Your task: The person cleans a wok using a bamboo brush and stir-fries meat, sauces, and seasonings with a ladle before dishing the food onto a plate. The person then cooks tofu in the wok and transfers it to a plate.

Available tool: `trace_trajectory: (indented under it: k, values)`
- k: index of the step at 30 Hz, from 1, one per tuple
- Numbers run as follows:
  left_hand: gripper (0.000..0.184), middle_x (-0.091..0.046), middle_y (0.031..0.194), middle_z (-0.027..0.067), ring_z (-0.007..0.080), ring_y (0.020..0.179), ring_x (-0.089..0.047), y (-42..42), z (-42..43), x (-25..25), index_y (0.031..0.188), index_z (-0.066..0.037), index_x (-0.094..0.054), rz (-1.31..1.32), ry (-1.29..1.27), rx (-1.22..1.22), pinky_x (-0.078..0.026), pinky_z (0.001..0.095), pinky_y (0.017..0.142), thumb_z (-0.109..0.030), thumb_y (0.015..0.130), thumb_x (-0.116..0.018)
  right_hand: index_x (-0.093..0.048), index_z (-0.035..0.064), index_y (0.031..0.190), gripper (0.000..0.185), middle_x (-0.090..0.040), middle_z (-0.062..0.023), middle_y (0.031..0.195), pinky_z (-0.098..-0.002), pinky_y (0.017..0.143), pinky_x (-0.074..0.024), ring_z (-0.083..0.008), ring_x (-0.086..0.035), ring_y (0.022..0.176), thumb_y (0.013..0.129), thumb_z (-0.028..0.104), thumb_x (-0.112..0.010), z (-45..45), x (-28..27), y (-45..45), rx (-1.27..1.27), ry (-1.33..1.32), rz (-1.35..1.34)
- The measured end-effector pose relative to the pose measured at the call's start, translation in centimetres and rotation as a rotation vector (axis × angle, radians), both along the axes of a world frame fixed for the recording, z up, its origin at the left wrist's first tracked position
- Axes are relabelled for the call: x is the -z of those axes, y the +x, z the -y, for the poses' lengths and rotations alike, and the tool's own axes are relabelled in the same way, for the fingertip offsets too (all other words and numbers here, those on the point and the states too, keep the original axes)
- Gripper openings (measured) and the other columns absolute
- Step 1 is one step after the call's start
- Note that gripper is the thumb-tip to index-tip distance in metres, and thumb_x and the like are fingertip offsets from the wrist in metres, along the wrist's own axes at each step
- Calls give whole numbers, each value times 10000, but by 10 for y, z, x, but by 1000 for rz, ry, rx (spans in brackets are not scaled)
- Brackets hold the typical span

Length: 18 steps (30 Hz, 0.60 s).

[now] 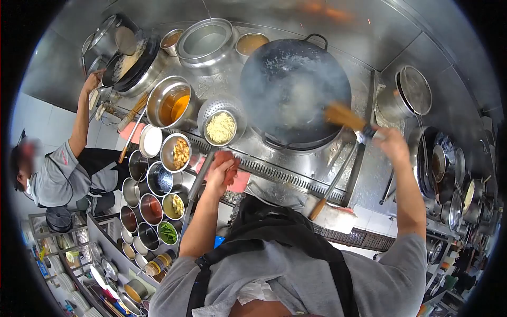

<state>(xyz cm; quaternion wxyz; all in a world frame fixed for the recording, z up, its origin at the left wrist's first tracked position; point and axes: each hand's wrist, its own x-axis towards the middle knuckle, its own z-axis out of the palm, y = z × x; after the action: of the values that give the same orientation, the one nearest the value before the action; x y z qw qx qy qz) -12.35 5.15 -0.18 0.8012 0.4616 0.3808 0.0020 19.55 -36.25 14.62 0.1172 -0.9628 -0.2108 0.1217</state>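
In my right hand (392, 143), closed round its handle, is a wok brush (344, 115) with tan bristles and a dark band. Its bristles reach over the right rim of a large black wok (264, 71). Steam or smoke covers the wok's middle, so its contents are unclear. My left hand (221, 177) is closed on a bunched reddish cloth (224, 158), near the counter's front edge. Just beyond it, noodles (221, 128) fill a perforated metal strainer (205, 109). A ladle (332, 182) with a wooden handle end lies right of the wok.
Left of the noodles stand a pot of orange liquid (174, 107) and several seasoning containers (152, 208). A wide metal pot (205, 39) sits at the back. At far left, a co-worker (68, 169) reaches toward another wok (140, 66). Strainers (415, 90) stand at right.
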Motion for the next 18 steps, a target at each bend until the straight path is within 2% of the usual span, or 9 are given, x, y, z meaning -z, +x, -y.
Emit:
trace_trajectory:
  k: [4, 6, 9, 10, 12, 14, 15, 17, 18]
  values:
    - [217, -586, 774, 39, 177, 506, -525, 74, 14, 11, 1056, -107, -566, 80, 119, 41, -362, 299, 373, -274, 919, -561, -653, 169, 1210, 489, -707, -189, 917, -343, 845, -510, -269, -689, 833, 731, 233, -726, 5, -25, 5, 104, 98, 285]
    - [239, -589, 809, 49, 146, 569, -535, 111, 15, 36, 1056, -93, -577, 7, 143, 74, -394, 296, 441, -284, 912, -580, -647, 140, 1219, 467, -723, -126, 894, -333, 834, -510, -247, -683, 819, 766, 230, -712, 13, -4, 1, 183, 566, 12]
    - [145, -535, 745, 31, 128, 517, -493, 150, 43, 17, 957, -88, -570, -144, 133, 105, -334, 291, 392, -209, 882, -597, -650, 106, 1217, 455, -684, -75, 796, -302, 459, -465, -159, -614, 557, 779, 216, -703, 23, 36, -24, 455, 732, -303]
    - [145, -535, 745, 31, 128, 517, -493, 151, 46, 17, 957, -88, -570, -133, 141, 110, -334, 291, 392, -209, 882, -597, -659, 114, 1208, 451, -680, -79, 784, -283, 354, -378, -136, -560, 468, 773, 222, -709, 32, 67, -27, 484, 765, -301]
    - [123, -534, 720, 23, 142, 491, -453, 154, 53, 31, 940, -95, -545, -63, 34, 178, -314, 296, 377, -198, 877, -567, -661, 107, 1203, 449, -676, -89, 772, -278, 352, -372, -136, -553, 453, 777, 241, -708, 44, 80, -47, 495, 668, -200]
    - [114, -540, 716, 33, 142, 495, -462, 145, 62, 39, 950, -98, -550, 3, -12, 101, -311, 283, 378, -87, 836, -553, -655, 86, 1202, 466, -705, -124, 861, -303, 481, -483, -190, -652, 595, 762, 223, -719, 49, 76, -68, 561, 732, -280]
    - [132, -539, 716, 35, 139, 492, -458, 135, 73, 29, 955, -89, -548, 52, -24, 13, -306, 277, 378, -60, 827, -536, -655, 86, 1202, 466, -705, -124, 861, -303, 481, -483, -190, -652, 595, 762, 223, -719, 53, 75, -82, 563, 738, -288]
    - [165, -547, 728, 39, 131, 498, -473, 112, 88, -13, 960, -72, -558, 88, -48, -58, -297, 262, 372, -19, 813, -504, -646, 63, 1200, 466, -711, -151, 990, -315, 716, -532, -233, -696, 853, 753, 169, -728, 61, 68, -104, 417, 632, -174]
    - [165, -547, 728, 39, 131, 498, -473, 98, 93, -26, 960, -72, -558, 82, -40, -55, -297, 262, 372, -19, 813, -504, -646, 63, 1200, 466, -711, -151, 990, -315, 716, -532, -233, -696, 853, 753, 169, -728, 64, 64, -121, 421, 637, -181]
